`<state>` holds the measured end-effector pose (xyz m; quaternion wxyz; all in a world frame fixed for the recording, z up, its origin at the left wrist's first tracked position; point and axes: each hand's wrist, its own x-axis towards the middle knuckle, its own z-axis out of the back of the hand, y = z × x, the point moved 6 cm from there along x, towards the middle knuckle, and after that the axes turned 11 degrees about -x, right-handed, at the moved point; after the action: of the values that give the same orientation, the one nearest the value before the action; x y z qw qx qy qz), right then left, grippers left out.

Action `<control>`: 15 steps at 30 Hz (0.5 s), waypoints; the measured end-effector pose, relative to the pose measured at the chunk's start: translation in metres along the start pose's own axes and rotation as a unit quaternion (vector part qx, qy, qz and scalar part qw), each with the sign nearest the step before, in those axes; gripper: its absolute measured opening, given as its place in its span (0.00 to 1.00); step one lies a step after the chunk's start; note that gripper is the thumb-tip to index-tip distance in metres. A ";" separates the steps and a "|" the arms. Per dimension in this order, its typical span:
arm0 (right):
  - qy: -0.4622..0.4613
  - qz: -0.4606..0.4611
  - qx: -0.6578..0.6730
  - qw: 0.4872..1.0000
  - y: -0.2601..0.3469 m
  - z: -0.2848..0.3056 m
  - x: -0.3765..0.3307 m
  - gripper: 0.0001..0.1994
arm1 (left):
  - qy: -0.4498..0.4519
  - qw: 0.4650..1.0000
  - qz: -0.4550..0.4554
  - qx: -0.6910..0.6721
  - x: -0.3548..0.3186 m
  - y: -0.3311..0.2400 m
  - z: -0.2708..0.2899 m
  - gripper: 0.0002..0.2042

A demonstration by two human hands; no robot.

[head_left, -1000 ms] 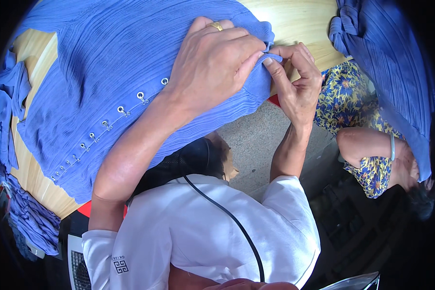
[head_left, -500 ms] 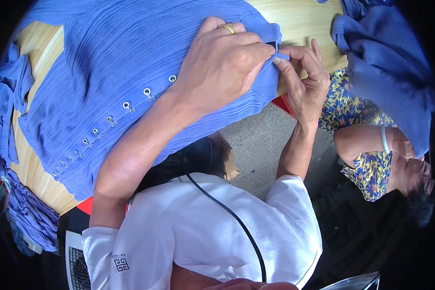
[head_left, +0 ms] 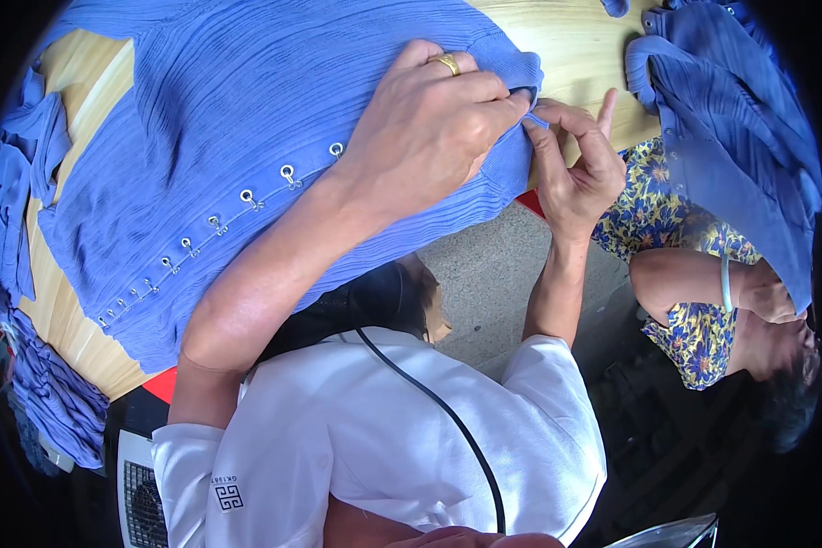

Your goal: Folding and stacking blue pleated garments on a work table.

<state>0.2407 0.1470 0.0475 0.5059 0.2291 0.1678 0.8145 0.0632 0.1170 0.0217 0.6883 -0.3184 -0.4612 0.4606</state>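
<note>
A blue ribbed knit garment lies across the table, with a slanting row of metal hook-and-eyelet fasteners along its front. My left hand, wearing a gold ring, rests on the garment's right end, its fingers curled closed on the band at the edge. Beside it, my right hand pinches a small fold of that same edge between thumb and forefinger, another finger sticking up. The two hands' fingertips nearly meet at the fold. My left forearm covers part of the fastener row.
The light wooden table has a curved edge. More blue garments hang at the left. At the right, another person in a flowered top holds up a blue garment with eyelets. A white-framed fan or grille stands lower left.
Both hands keep their pinch on the garment's edge, having shifted slightly right and down. The other person's blue garment has turned, now showing its row of eyelets.
</note>
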 end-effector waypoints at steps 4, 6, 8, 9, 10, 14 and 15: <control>-0.025 0.024 -0.098 0.995 0.008 -0.002 -0.004 0.09 | -0.006 1.000 0.001 0.008 -0.001 -0.002 0.000 0.11; -0.010 -0.010 -0.061 0.998 0.004 -0.001 -0.010 0.09 | 0.001 1.000 -0.002 0.017 -0.002 -0.004 -0.001 0.11; 0.000 -0.068 0.029 0.997 -0.001 -0.002 -0.012 0.08 | -0.004 1.000 -0.013 0.023 -0.002 -0.005 -0.002 0.11; -0.001 -0.067 0.029 0.997 -0.001 -0.002 -0.013 0.08 | -0.009 0.999 -0.024 0.029 -0.003 -0.006 -0.002 0.11; 0.008 -0.089 0.068 0.994 -0.005 -0.004 -0.014 0.07 | -0.009 0.999 -0.025 0.029 -0.003 -0.007 -0.003 0.11; 0.003 -0.070 0.158 0.985 -0.014 -0.012 -0.015 0.07 | -0.023 0.998 -0.039 0.041 -0.006 -0.009 -0.004 0.12; 0.004 -0.069 0.159 0.985 -0.014 -0.012 -0.015 0.07 | -0.030 0.998 -0.043 0.047 -0.007 -0.009 -0.002 0.12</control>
<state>0.2499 0.1392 0.0272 0.5172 0.2915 0.3126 0.7415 0.0674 0.1078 0.0260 0.7075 -0.2517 -0.4730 0.4608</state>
